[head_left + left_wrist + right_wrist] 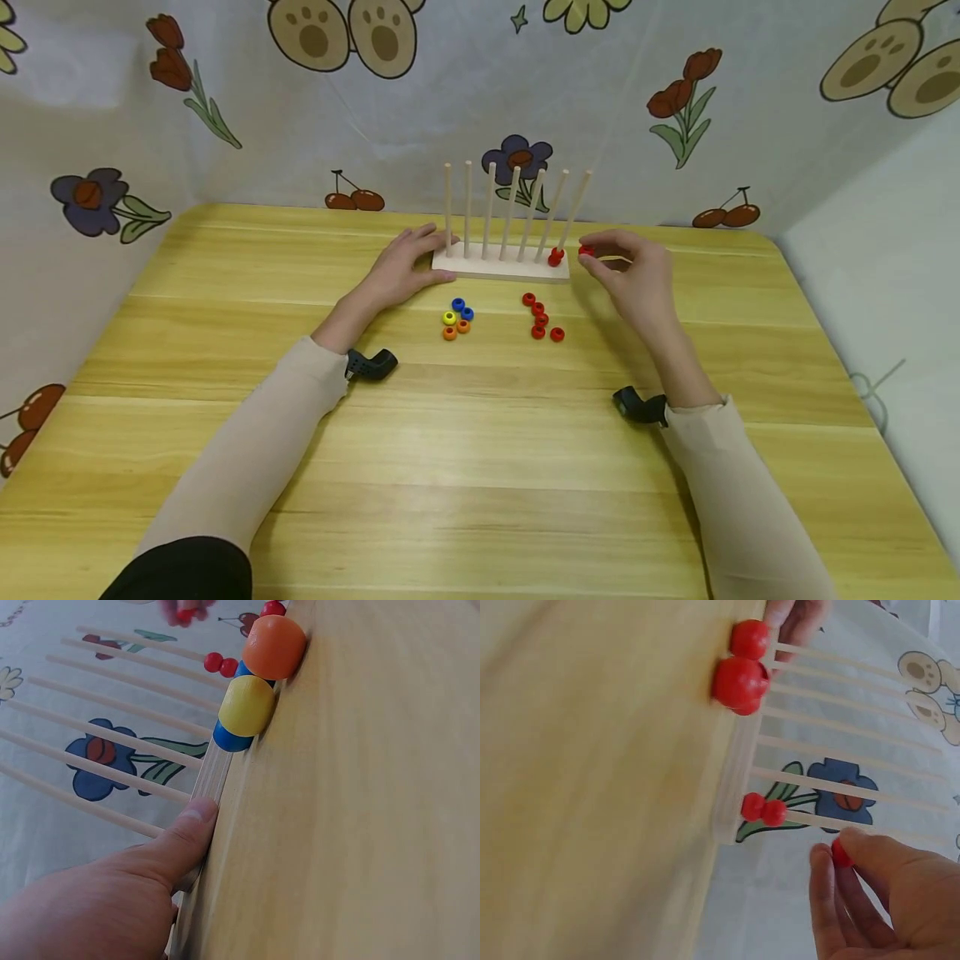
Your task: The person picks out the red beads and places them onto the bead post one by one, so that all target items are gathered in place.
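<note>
A pale wooden peg rack (pixel 501 265), a flat base with a row of several upright pegs, stands toward the back of the table. Its left end is held by my left hand (pixel 408 265), the thumb (pixel 187 829) along the front edge; the other fingers are mostly hidden in the left wrist view. Two red beads (pixel 763 809) are stacked at the foot of the rightmost peg. Just right of that peg, my right hand (pixel 637 271) pinches another red bead (pixel 842 853) between thumb and fingertips, off the table and apart from the peg.
Several loose red beads (pixel 538 320) lie in front of the rack's right part. A small cluster of blue, yellow (pixel 449 317) and orange beads lies further left. Behind the table (pixel 480 467) hangs a printed cloth (pixel 450 108).
</note>
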The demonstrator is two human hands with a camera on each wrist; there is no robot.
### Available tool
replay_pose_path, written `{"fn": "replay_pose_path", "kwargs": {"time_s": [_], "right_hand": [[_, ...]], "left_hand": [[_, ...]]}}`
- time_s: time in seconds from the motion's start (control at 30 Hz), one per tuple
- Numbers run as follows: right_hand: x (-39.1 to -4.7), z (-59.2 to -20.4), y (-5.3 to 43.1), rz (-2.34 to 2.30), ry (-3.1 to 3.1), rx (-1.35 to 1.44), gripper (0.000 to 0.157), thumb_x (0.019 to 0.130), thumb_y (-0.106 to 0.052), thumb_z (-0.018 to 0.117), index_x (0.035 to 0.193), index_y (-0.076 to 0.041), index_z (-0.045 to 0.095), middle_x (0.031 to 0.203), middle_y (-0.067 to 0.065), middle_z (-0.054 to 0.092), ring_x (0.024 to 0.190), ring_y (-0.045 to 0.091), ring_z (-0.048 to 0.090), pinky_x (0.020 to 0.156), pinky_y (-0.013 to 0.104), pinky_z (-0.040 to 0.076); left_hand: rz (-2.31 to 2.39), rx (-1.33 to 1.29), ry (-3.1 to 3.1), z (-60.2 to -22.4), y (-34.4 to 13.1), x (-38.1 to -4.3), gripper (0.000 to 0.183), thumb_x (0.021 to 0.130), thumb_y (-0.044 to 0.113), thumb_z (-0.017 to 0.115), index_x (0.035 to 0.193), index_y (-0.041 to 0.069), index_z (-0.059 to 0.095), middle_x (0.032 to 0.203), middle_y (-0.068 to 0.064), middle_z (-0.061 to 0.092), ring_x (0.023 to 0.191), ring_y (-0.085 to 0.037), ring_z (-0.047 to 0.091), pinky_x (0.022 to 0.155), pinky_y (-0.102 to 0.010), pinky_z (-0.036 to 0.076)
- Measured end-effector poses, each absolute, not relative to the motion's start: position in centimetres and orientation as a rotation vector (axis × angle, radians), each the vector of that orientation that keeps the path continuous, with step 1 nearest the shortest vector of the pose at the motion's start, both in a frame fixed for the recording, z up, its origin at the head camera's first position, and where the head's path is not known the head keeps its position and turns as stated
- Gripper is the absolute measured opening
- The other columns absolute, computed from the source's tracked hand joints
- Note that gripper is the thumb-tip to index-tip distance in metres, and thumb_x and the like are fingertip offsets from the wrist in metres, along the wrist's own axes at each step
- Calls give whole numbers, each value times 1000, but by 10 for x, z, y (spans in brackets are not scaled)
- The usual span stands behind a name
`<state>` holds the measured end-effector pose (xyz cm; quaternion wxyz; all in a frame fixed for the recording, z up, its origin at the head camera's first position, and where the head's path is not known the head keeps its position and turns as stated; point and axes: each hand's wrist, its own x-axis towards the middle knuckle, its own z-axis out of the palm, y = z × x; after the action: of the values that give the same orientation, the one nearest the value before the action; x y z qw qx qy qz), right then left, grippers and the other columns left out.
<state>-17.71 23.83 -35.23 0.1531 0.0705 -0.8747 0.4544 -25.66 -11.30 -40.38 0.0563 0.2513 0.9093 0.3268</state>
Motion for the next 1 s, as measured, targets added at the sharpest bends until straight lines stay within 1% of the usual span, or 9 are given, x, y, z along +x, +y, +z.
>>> {"fn": "replay_pose_path", "kwargs": {"time_s": [0.1,0.2,0.33,0.47,0.7,0.83,1.0], "right_hand": [[-182,-342,235,1370,-2381,156,24,98,-17,77,119,-6,79,116,12,77,100,7,73,87,16,60],[-184,-327,230,1394,-2245,134,24,97,-15,78,119,-5,80,116,13,77,98,3,72,88,16,60],[-186,-302,219,1404,-2099,124,23,96,-10,77,118,-2,80,114,14,78,99,6,74,91,18,60],[-188,-286,206,1428,-2033,144,22,97,-8,76,118,-2,80,114,13,77,101,12,74,95,22,61],[-206,-290,201,1373,-2053,223,21,95,-14,79,115,-9,83,110,9,80,97,9,74,90,21,62],[-210,-293,202,1357,-2058,248,20,95,-15,80,114,-10,83,109,7,80,94,9,74,89,21,62],[-209,-293,201,1347,-2076,249,21,96,-14,79,116,-8,82,111,8,80,97,9,73,89,20,62]], "left_hand": [[991,771,2760,-404,-114,-257,62,100,39,74,156,20,55,170,-13,38,163,-29,20,136,-45,4],[985,780,2760,-405,-114,-257,62,100,39,74,155,20,55,170,-12,38,163,-29,20,136,-45,4],[986,787,2761,-405,-114,-257,61,99,39,74,155,20,56,169,-12,38,163,-29,21,136,-45,4],[991,795,2765,-405,-114,-257,61,100,38,74,155,19,56,169,-11,40,163,-29,21,136,-43,4],[994,814,2766,-406,-112,-257,61,99,37,75,154,18,57,167,-11,42,163,-29,22,136,-43,5],[991,810,2768,-405,-112,-257,61,99,39,75,155,19,56,168,-11,40,163,-28,22,136,-43,4],[993,803,2768,-404,-113,-256,61,100,39,74,155,19,56,169,-11,40,163,-29,21,136,-43,4]]}}
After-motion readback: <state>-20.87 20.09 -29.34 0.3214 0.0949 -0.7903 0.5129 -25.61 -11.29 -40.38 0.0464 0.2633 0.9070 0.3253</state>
